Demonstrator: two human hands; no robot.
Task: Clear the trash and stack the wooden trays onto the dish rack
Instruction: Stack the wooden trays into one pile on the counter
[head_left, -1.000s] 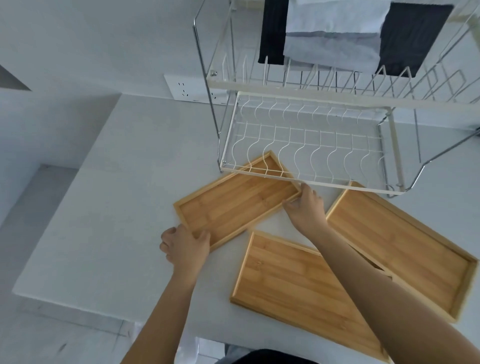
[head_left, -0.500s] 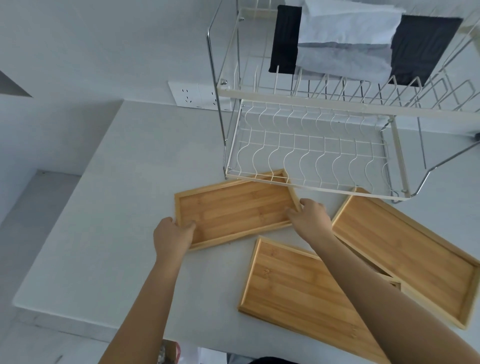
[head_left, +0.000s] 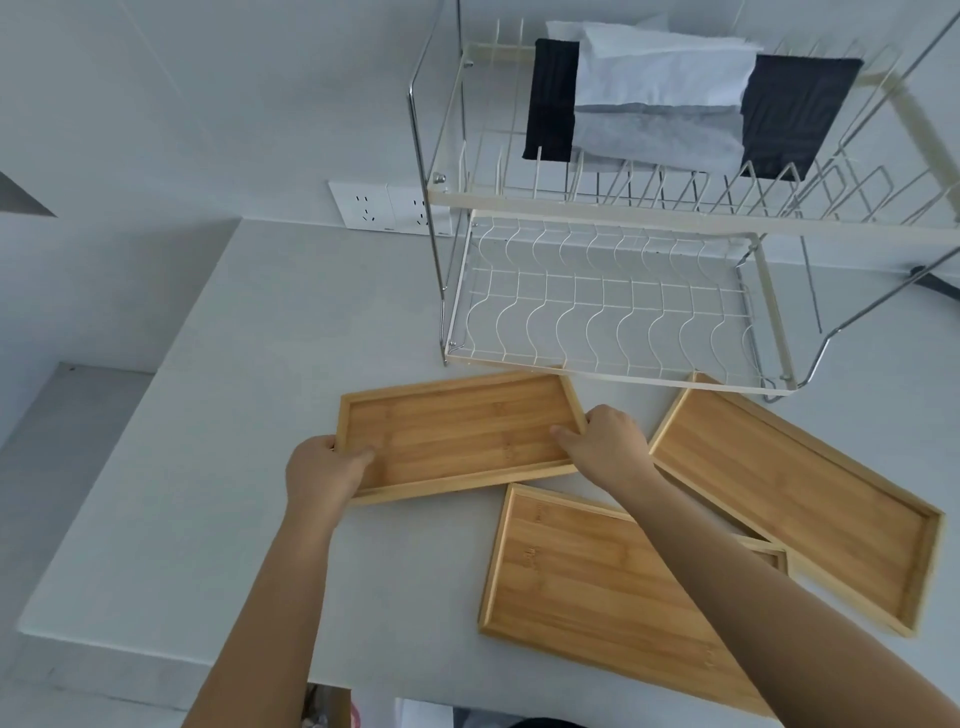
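A small wooden tray (head_left: 457, 431) lies level in front of the dish rack. My left hand (head_left: 322, 470) grips its left end and my right hand (head_left: 608, 447) grips its right end. A second wooden tray (head_left: 582, 587) lies on the counter below it, partly under my right forearm. A third, larger tray (head_left: 810, 493) lies at an angle on the right. The two-tier wire dish rack (head_left: 613, 364) stands behind them; its lower shelf holds nothing.
Black, white and grey cloths (head_left: 670, 109) hang over the rack's upper tier. A wall socket (head_left: 389, 208) sits left of the rack. The white counter (head_left: 234, 415) ends in an edge at the left and near me.
Both hands have turned the small tray from a diagonal to roughly level and drawn it out from under the rack's front edge. The view has shifted down.
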